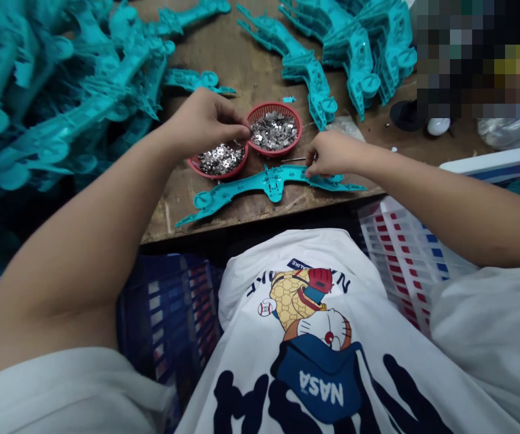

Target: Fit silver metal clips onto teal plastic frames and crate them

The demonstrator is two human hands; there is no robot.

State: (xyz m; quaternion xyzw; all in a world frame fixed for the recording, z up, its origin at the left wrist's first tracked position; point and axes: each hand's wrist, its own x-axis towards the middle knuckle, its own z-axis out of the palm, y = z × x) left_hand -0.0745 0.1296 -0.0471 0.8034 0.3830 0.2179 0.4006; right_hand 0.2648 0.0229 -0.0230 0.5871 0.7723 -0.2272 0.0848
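Note:
My left hand is above two small red baskets, with thumb and forefinger pinched together. Whatever lies between those fingertips is too small to make out. The nearer red basket and the farther red basket both hold many small shiny metal pieces. In front of them a long turquoise plastic part lies across the table's front edge. My right hand is closed over its right arm, touching or just above it. A thin metal rod-like tool sticks out leftward from its fingers.
A large heap of turquoise parts fills the left side. More such parts are stacked at the back right. A small turquoise piece lies behind the baskets. Below the table are a blue crate and a white crate.

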